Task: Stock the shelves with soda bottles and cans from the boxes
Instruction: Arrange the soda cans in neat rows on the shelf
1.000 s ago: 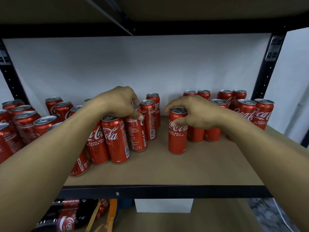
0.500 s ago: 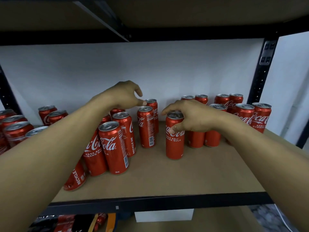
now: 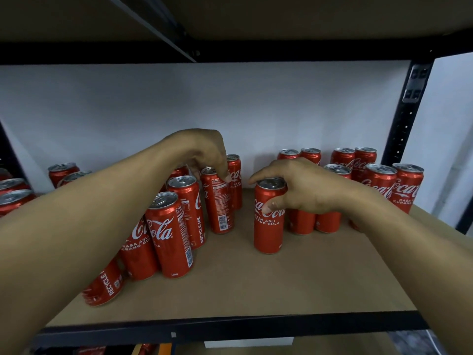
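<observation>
Red cola cans stand upright on a brown shelf board (image 3: pixel 256 283). My right hand (image 3: pixel 302 185) grips the top of one lone can (image 3: pixel 268 226) in the middle of the shelf, thumb on its front. My left hand (image 3: pixel 202 152) reaches over a cluster of cans (image 3: pixel 171 234) on the left, and its fingers pinch the rim of a can with a barcode (image 3: pixel 220 208). More cans (image 3: pixel 378 183) stand grouped at the back right, partly hidden by my right wrist.
A further group of cans (image 3: pixel 15 193) stands at the far left. A black upright post (image 3: pixel 407 111) bounds the shelf on the right, and a black front rail (image 3: pixel 230 329) runs along its edge. The upper shelf (image 3: pixel 230 19) hangs close overhead. A white wall closes the back.
My left hand has lifted off the front cans and moved back to the barcode can's rim. My right hand has stayed on the lone can. The view has drifted left and down.
</observation>
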`<control>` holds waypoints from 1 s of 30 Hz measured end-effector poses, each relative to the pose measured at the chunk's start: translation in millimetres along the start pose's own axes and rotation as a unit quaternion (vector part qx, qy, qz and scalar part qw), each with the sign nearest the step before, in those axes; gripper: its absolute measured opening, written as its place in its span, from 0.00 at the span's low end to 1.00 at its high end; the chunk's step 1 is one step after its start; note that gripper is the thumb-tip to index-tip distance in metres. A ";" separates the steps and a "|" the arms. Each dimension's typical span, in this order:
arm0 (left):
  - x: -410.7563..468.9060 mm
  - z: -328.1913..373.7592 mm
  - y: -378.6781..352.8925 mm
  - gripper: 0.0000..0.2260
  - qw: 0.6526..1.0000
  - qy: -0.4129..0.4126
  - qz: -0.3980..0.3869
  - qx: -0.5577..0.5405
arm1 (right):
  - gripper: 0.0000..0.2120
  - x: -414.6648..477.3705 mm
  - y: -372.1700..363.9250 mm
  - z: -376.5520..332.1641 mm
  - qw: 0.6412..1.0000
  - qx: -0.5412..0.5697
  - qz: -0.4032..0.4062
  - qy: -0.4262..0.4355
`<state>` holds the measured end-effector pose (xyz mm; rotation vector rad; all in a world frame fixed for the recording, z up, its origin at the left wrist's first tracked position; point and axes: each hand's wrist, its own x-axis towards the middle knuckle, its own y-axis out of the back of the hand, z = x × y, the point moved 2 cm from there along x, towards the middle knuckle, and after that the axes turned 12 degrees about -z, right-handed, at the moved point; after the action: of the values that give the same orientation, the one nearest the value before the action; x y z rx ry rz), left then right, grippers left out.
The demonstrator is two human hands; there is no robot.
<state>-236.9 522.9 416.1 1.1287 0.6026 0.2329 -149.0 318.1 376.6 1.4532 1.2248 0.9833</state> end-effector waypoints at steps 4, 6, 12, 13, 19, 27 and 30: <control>-3.0 -19.0 4.3 0.16 0.998 -0.031 0.032 0.039 | 0.30 -0.4 -1.2 2.8 1.000 0.007 0.009 0.003; -3.7 -28.0 6.2 0.17 0.995 -0.040 0.054 0.077 | 0.30 0.1 -1.4 4.0 1.000 0.009 0.008 0.003; -2.1 -39.2 9.4 0.18 0.989 -0.051 0.062 0.123 | 0.31 1.8 -2.1 6.4 1.000 0.010 0.014 0.009; -0.5 -38.8 9.3 0.18 0.989 -0.053 0.059 0.123 | 0.31 2.0 -1.9 7.1 1.000 0.011 0.012 0.009; 12.7 -28.3 10.9 0.21 0.981 -0.046 0.146 0.116 | 0.30 6.0 8.0 8.6 1.000 -0.002 -0.023 0.005; 40.8 -7.4 11.9 0.25 0.986 -0.078 0.127 0.080 | 0.27 58.9 23.4 14.1 0.997 -0.061 -0.050 -0.005; 53.5 -7.2 13.1 0.24 0.994 -0.075 0.064 0.053 | 0.28 83.1 27.3 28.2 0.993 -0.101 -0.049 -0.022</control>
<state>-195.5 559.0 407.9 1.2774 0.4133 0.2258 -101.9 394.3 397.1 1.2402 1.1198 0.9725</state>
